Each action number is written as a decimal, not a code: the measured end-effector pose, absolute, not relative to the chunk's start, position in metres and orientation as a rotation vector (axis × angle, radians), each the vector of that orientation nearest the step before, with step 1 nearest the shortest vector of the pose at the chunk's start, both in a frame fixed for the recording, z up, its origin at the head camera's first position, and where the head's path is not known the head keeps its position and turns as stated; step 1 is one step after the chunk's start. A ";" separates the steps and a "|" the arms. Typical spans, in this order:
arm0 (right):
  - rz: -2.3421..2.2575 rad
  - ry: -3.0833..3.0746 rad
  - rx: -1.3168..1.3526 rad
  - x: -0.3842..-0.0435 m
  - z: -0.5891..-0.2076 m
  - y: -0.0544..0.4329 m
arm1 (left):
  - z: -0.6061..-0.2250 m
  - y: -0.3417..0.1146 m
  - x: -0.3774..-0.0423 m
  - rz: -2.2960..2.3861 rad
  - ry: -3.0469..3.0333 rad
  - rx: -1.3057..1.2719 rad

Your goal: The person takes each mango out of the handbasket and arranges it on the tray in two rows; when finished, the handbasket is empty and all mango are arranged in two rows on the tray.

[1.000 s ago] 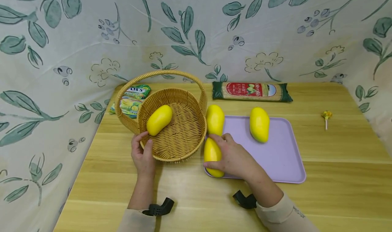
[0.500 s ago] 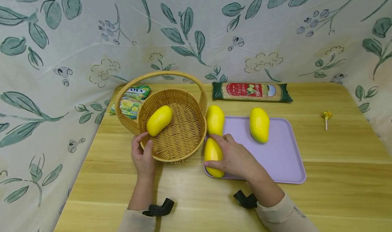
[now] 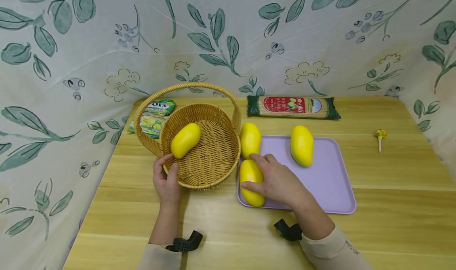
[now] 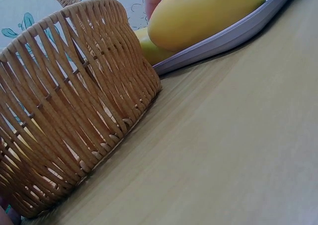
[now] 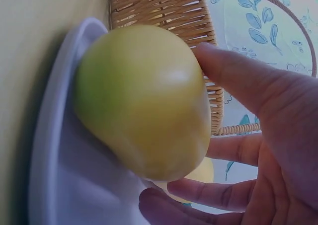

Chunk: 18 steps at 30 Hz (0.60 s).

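A round wicker basket [image 3: 213, 159] with a tall handle stands left of the middle, one yellow mango [image 3: 186, 140] lying inside. My left hand [image 3: 167, 185] holds its near-left rim, with fingertips close to that mango. At the left end of a lilac tray [image 3: 329, 175], my right hand [image 3: 279, 181] grips another mango [image 3: 252, 192], thumb across its top and fingers at its far end. The right wrist view shows that mango [image 5: 139, 106] low over the tray's corner. Beyond it lies a further mango [image 3: 250, 139], and one more mango [image 3: 302, 145] rests at the tray's back edge.
Behind the tray lies a long noodle packet [image 3: 292, 107] with green ends. Green snack packets [image 3: 153, 121] lie behind the basket handle. A lollipop [image 3: 380, 137] is on the wooden table [image 3: 395, 222] at the right. A leaf-patterned cloth [image 3: 249, 36] hangs along the back.
My right hand has shifted slightly to the right, and the mango in it has moved a little the same way. The left hand and basket stay where they were.
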State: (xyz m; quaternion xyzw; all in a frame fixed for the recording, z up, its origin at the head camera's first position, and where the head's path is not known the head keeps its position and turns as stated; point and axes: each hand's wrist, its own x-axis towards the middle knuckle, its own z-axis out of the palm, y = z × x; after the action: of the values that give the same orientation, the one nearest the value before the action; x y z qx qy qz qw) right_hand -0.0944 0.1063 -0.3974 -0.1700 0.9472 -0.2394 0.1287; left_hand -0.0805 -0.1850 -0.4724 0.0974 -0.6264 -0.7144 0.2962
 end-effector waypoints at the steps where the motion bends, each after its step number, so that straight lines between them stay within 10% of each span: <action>1: -0.698 2.750 -0.495 -0.095 -0.398 0.107 | -0.472 -0.185 -0.081 -1.899 -1.666 0.261; 18: -0.673 2.769 -0.482 -0.093 -0.397 0.102 | -0.472 -0.185 -0.081 -1.891 -1.684 0.276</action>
State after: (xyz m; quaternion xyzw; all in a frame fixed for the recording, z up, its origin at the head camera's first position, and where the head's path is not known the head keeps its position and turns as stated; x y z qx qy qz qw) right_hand -0.0932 0.1015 -0.3974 -0.1656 0.9505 -0.2310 0.1256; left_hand -0.0806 -0.1852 -0.4722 0.1034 -0.6323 -0.7098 0.2929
